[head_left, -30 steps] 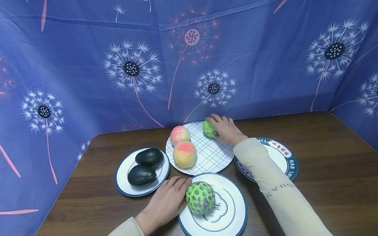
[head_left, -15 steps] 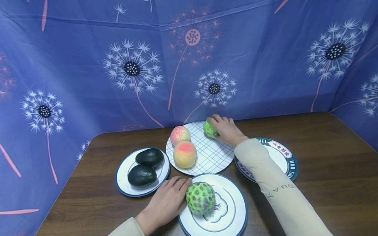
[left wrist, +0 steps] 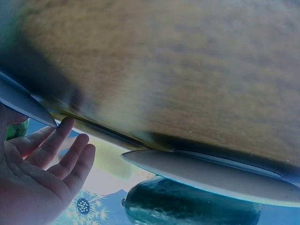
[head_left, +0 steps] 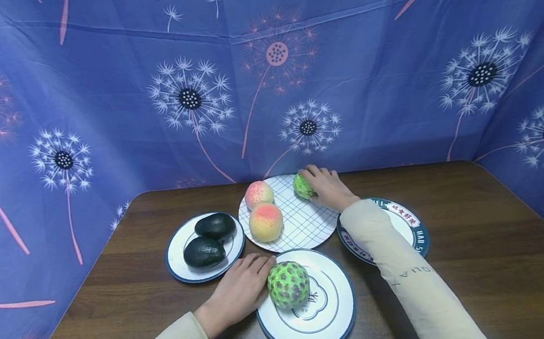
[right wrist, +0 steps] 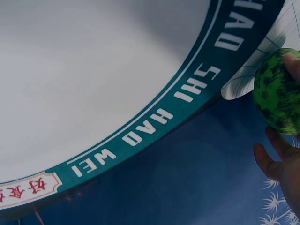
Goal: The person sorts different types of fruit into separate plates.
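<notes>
**Grip Status**

Right hand (head_left: 328,188) grips green fruit (head_left: 302,186) at the far edge of the grid plate (head_left: 303,223), right of two peaches (head_left: 266,222). Left hand (head_left: 240,288), loosely extended, lies beside the spotted fruit (head_left: 289,284) on the near plate (head_left: 330,311). Right sleeve (head_left: 399,267) partly hides the lettered plate (head_left: 413,226).

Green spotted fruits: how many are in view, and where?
2. One green spotted fruit sits on the near blue-rimmed plate, beside the left hand; the other, partly covered, is gripped by the right hand at the checked plate.
</notes>
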A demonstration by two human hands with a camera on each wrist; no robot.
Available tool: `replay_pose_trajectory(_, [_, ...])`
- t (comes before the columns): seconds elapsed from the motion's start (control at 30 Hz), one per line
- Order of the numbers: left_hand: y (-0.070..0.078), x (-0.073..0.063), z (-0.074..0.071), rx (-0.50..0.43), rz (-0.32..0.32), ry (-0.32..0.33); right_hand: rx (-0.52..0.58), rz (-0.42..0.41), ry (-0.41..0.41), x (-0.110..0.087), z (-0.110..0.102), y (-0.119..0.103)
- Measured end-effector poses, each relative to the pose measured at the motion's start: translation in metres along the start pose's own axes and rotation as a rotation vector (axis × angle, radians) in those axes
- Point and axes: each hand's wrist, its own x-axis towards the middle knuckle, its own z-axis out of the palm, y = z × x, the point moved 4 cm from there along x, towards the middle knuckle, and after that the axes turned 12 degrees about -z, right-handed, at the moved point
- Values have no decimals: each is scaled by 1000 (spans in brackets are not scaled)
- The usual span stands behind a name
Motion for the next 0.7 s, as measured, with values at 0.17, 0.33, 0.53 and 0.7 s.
replay_pose_trajectory(0.17, [0,0,0,3,2,11,-16,-9,-4,-3,-4,-1])
replay_pose_trajectory(0.33, [0,0,0,10,4,26,-24,-28,11,-7,-8,-2])
replay_pose_trajectory(0.53, [0,0,-1,14,5,34,-44,-80,42,-13,-11,-5])
replay_pose_trajectory(0.7, [0,-1,-1,15,5,39,-48,-122,67,-17,-13,-8])
